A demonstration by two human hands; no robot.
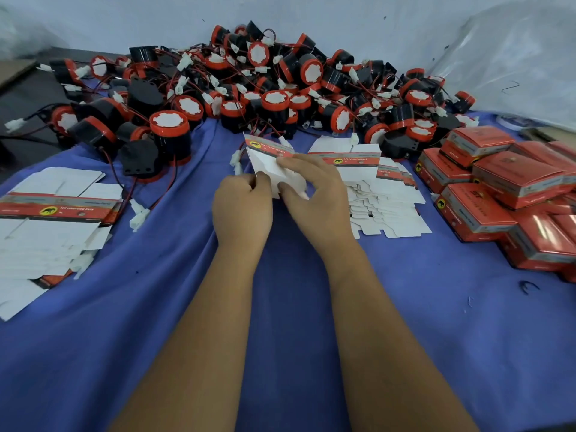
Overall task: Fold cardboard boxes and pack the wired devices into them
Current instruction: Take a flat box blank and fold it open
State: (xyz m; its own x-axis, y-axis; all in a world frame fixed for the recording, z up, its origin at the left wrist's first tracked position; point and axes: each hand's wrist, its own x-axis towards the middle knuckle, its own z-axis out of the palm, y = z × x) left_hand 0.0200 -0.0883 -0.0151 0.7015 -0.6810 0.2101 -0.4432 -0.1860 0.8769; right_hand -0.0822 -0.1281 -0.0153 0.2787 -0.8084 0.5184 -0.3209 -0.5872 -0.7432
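Observation:
A flat cardboard box blank (pixel 267 159), white inside with a red printed strip along its top, is held up over the middle of the blue cloth. My left hand (pixel 242 203) pinches its lower left edge. My right hand (pixel 314 194) grips it from the right, fingers curled over its white face and flaps. Behind it lies a big heap of black and red wired devices (pixel 249 85) with white plugs on red and black wires.
Stacks of flat box blanks lie at the left (pixel 53 219) and to the right of my hands (pixel 380 194). Closed red boxes (pixel 505 194) are piled at the right edge. The blue cloth (pixel 156 307) covers the table; a pale wall rises behind.

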